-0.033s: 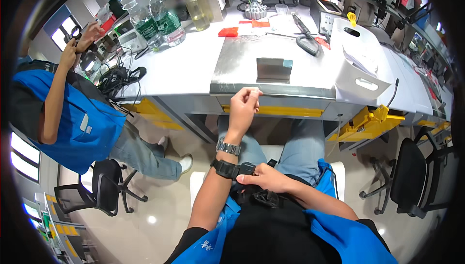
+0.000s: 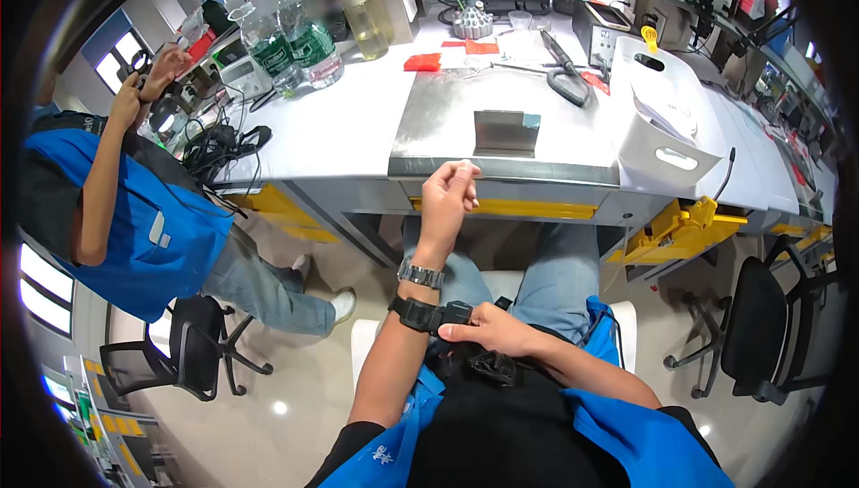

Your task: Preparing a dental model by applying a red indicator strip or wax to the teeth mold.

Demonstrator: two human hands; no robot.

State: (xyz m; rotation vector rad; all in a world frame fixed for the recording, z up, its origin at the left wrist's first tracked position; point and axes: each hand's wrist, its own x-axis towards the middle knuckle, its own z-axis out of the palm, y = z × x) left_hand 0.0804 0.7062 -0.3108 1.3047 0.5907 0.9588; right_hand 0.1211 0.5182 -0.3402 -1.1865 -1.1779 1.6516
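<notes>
My left hand is raised in front of the bench edge, its fingers curled loosely together with nothing visible in them. A silver metal watch circles the left wrist. Just below it on the forearm sits a black wrist-worn device, a small box on a black strap. My right hand grips the box, thumb along its near side; the other fingers are partly hidden. Beyond my left hand, a small dark metallic plate stands tilted on a steel sheet.
On the bench are a soldering iron, a white bin, plastic bottles and tangled black cables. A yellow drawer juts out at the right. Another person stands at the left. Office chairs flank me.
</notes>
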